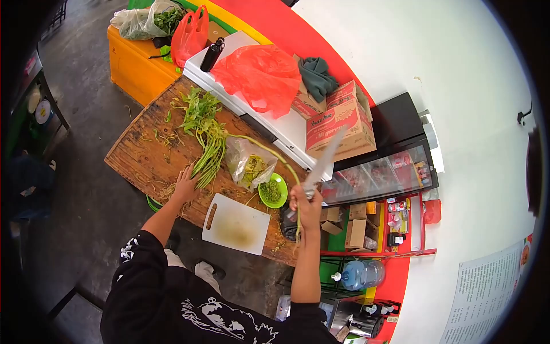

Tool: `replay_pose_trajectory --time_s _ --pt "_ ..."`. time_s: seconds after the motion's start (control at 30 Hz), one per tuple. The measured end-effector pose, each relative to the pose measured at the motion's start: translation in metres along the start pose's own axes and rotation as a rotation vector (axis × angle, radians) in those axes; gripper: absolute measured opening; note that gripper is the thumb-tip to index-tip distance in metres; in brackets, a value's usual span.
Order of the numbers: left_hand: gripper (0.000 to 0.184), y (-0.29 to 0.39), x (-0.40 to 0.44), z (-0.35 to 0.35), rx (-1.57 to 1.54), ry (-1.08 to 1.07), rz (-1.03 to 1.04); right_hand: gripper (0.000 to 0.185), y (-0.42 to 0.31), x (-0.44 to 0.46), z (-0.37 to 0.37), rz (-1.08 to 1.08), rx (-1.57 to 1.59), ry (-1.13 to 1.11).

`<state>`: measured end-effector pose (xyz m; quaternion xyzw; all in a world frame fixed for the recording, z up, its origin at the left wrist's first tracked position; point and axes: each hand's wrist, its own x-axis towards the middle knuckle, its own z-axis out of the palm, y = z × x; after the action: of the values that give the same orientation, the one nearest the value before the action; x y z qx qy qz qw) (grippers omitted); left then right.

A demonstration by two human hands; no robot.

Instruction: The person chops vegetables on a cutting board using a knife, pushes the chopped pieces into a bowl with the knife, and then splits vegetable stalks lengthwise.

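A bunch of leafy green herbs (207, 137) lies on the wooden table with its stems toward me. My left hand (184, 184) rests at the stem ends, fingers stretched out and touching them. Raised over the table's right side, my right hand (307, 205) is closed around a knife (325, 161), its blade pointing up and away. A long green stalk (269, 150) runs from the herbs to my right hand's fingers and hangs below them; it appears gripped along with the knife. Between lie a clear plastic bag (250, 163) with greens, a green bowl (283, 195) of chopped greens and a white cutting board (235, 225).
Stem scraps litter the wooden table (150, 166). Along its far side runs a white surface (240, 41) with a red plastic bag (258, 77), a black bottle (212, 54) and cardboard boxes (341, 123). A glass-door fridge (381, 172) and a water jug (362, 274) stand right.
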<state>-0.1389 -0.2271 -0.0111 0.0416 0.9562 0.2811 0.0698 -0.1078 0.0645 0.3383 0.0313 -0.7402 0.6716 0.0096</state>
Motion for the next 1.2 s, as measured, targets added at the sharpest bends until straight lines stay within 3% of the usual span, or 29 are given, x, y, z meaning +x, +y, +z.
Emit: replay_pose_trajectory --time_s 0.23,0.37,0.43,0.5,0.57,0.7,0.77,0.83,0.9,0.93,1.07,1.2 --pt "0.073 -0.001 0.0 -0.004 0.026 0.012 0.021 0.029 -0.052 -0.021 -0.029 -0.251 0.395 -0.05" --pt "0.072 0.002 0.007 -0.023 -0.009 -0.127 0.0 0.033 -0.048 -0.029 -0.027 -0.257 0.445 -0.037" --pt "0.071 0.005 0.014 -0.037 -0.231 -0.239 -0.117 0.034 -0.037 -0.037 -0.026 -0.203 0.47 -0.132" --pt "0.066 0.015 0.012 -0.05 -0.236 -0.145 -0.098 0.037 -0.026 -0.047 -0.022 -0.193 0.485 -0.13" --pt "0.063 0.035 0.005 -0.077 -0.806 0.295 0.266 0.039 -0.016 -0.06 -0.019 -0.077 0.442 -0.223" --pt "0.064 0.099 -0.021 -0.185 -0.851 0.357 0.39 0.033 0.007 -0.086 -0.015 0.149 0.301 -0.344" --pt "0.065 0.117 -0.034 -0.218 -0.871 0.13 0.565 0.029 0.011 -0.098 -0.014 0.22 0.291 -0.397" --pt "0.059 0.124 -0.042 -0.232 -0.885 0.07 0.591 0.029 0.015 -0.109 -0.011 0.234 0.274 -0.419" --pt "0.047 0.123 -0.048 -0.238 -1.057 -0.454 0.439 0.028 0.021 -0.11 -0.02 0.278 0.256 -0.428" --pt "0.047 0.122 -0.052 -0.238 -1.057 -0.458 0.436 0.029 0.024 -0.109 -0.025 0.28 0.238 -0.4" --pt "0.017 0.113 -0.067 -0.241 -0.912 -0.348 0.409 0.027 0.017 -0.105 -0.038 0.288 0.125 -0.318" --pt "0.02 0.095 -0.07 -0.239 -0.741 -0.333 0.295 0.025 0.045 -0.098 -0.059 0.408 -0.122 -0.361"
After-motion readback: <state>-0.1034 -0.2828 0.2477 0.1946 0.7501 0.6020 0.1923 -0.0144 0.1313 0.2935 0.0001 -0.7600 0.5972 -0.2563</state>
